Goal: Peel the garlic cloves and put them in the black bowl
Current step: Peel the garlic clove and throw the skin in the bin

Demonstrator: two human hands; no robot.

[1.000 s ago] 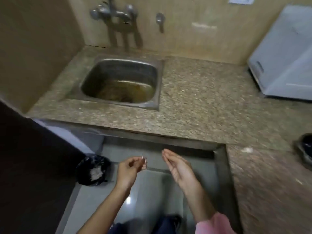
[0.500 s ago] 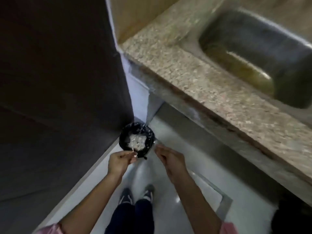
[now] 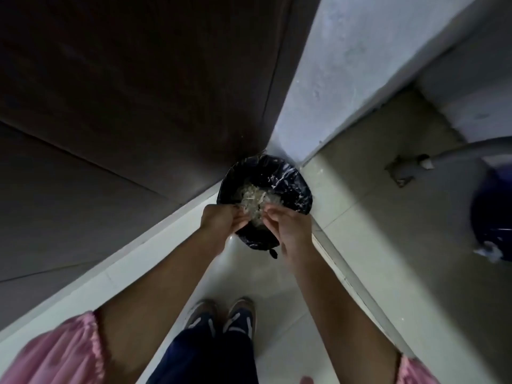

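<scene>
1. Head view: one round bin lined with black plastic (image 3: 288, 184) holds one pile of pale garlic skins (image 3: 253, 196).
2. Two hands, the left hand (image 3: 221, 220) and right hand (image 3: 291, 227), are over the bin's near rim with fingers curled; whether they grip anything is unclear.
3. Two dark shoes (image 3: 239, 314) stand near the bin.

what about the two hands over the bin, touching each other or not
Apart. The head view shows pale peels in the black-lined bin through a gap between the left hand and the right hand.

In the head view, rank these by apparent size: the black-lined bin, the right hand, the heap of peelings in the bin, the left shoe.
1. black-lined bin
2. right hand, which is nearer the camera than the bin
3. heap of peelings and left shoe: these look alike and both are partly hidden, so they are not ranked.
</scene>
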